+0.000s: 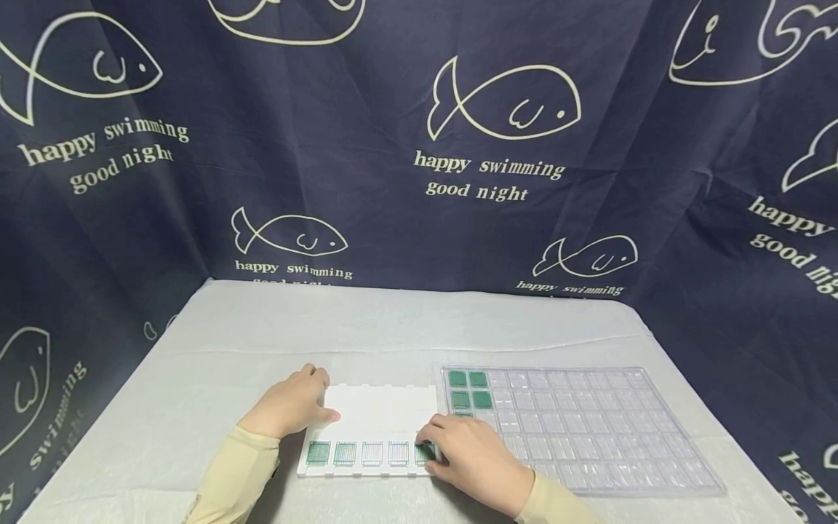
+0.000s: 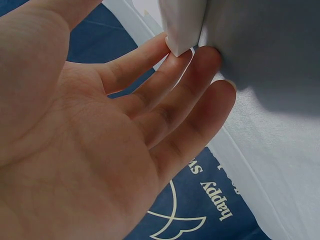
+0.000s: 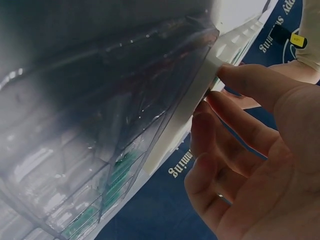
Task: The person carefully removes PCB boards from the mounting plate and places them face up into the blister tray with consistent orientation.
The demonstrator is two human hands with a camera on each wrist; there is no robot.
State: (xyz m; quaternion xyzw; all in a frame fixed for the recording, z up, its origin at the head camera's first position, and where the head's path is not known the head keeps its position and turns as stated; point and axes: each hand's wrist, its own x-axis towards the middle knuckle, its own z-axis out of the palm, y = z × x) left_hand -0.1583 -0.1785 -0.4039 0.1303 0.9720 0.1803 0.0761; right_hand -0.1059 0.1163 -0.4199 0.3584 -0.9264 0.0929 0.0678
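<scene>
The green square piece (image 1: pixel 424 455) is at the right end of a row in the white tray (image 1: pixel 380 413), and the right hand (image 1: pixel 478 453) pinches it between thumb and forefinger. Four similar squares (image 1: pixel 372 453) lie in the same row, to its left. The left hand (image 1: pixel 288 402) holds the tray's left edge, thumb on top. Just beside, on the right, the clear compartment tray (image 1: pixel 615 422) carries green squares (image 1: pixel 481 399) in its far left corner. Both trays rest on a white-covered table (image 1: pixel 419 320), before a dark blue fish-printed cloth (image 1: pixel 366 145).
</scene>
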